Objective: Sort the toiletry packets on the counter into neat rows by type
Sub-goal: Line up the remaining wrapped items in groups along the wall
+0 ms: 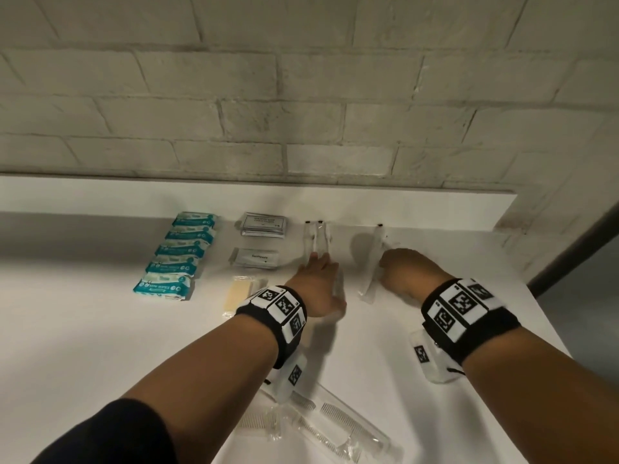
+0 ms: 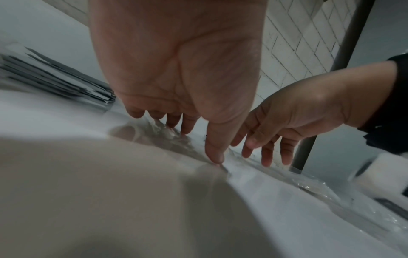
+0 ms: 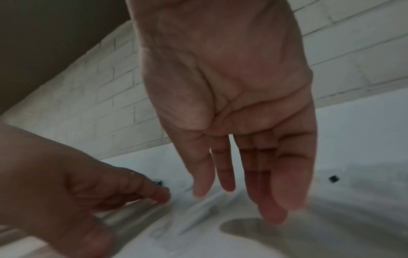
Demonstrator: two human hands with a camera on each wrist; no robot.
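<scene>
Packets are mostly lined up along the back of the white counter [image 1: 83,329]: a column of five teal wipes packs [image 1: 181,254] on the left, then a stack of grey sachets [image 1: 264,224] with a white toothpaste sachet [image 1: 256,258] in front of it and a pale yellow bar in clear wrap [image 1: 239,294] nearer still. Right of those are clear sleeves with what look like toothbrushes inside, dark dots at their far ends: a pair [image 1: 317,241] lying side by side, and another sleeve [image 1: 373,262] a bit apart to the right, tilted. The left hand [image 1: 320,286] lies flat on the near end of the pair, fingers straight and pressing down, thumb tip on the plastic in the left wrist view. The right hand [image 1: 407,272] is just beside the tilted sleeve, fingers relaxed and hanging down toward the counter, not wrapped around anything; whether they actually touch the sleeve I can't tell, it's blurry. Down at the near edge there's a loose heap of clear-bagged combs [image 1: 318,426] under the left forearm. A low white ledge [image 1: 435,209] under the brick wall [image 1: 301,95] closes off the back, and the counter's right edge runs diagonally past the right wrist, with bare counter between the rows and the combs.
</scene>
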